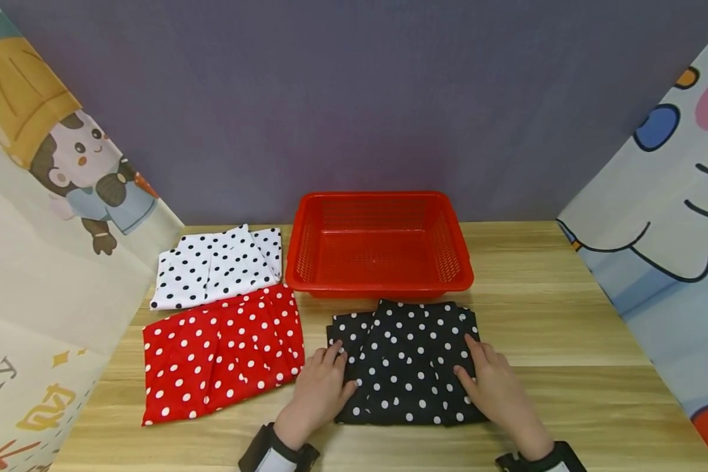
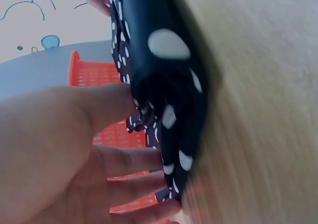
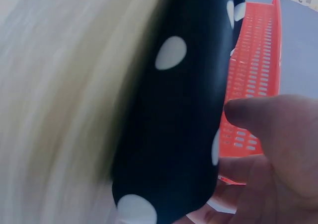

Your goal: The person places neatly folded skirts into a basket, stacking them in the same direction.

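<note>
A folded black cloth with white dots (image 1: 398, 367) lies on the table in front of me. Along its left edge, my left hand (image 1: 321, 387) touches the fabric with thumb and fingers spread apart. My right hand (image 1: 498, 383) rests at the opposite edge, its thumb and fingertips lying on the cloth. The left wrist view shows the layered folds of the black cloth (image 2: 166, 45) beside the thumb. Close up in the right wrist view is the rounded fold of the black cloth (image 3: 174, 114), next to the right hand (image 3: 268, 144).
Behind the black cloth stands a red plastic basket (image 1: 380, 287) with mesh walls. To the left lies a folded red cloth with white dots (image 1: 224, 354), and behind it a folded white cloth with black dots (image 1: 212, 269). A grey panel (image 1: 366, 98) closes off the back.
</note>
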`<state>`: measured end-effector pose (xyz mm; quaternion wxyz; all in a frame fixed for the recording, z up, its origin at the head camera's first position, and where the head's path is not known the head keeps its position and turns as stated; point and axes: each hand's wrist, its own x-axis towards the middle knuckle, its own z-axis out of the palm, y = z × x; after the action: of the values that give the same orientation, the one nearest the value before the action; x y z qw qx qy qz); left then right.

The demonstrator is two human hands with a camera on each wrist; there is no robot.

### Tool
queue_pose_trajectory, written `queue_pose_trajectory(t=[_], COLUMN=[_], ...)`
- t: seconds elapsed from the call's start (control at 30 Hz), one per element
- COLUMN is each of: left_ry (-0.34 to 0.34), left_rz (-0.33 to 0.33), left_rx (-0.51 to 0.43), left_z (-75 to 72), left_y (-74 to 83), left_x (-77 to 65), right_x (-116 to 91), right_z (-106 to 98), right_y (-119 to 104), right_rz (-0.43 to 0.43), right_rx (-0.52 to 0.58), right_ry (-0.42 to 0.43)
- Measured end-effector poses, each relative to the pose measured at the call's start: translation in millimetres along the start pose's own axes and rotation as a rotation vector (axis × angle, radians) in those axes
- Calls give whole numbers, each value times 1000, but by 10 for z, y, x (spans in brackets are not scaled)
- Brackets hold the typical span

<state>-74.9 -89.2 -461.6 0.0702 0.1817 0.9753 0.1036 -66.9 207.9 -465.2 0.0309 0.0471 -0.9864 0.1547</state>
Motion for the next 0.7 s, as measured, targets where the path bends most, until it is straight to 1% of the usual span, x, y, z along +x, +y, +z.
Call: queue_pose_trajectory(t=[0.23, 0.6, 0.7], left_ry=[66, 93, 85], left_rz=[-44, -103, -122], left_rx=[15, -49, -71], left_z=[-2, -10, -15], left_y=[-18, -100, -117], left_x=[-60, -87, -90], right_x=[18, 40, 39], right_z=[23, 76, 90], right_y=[-93, -195, -212], right_rz=[-21, -22, -20], right_rx=[21, 47, 42], right_ry=[16, 15, 8])
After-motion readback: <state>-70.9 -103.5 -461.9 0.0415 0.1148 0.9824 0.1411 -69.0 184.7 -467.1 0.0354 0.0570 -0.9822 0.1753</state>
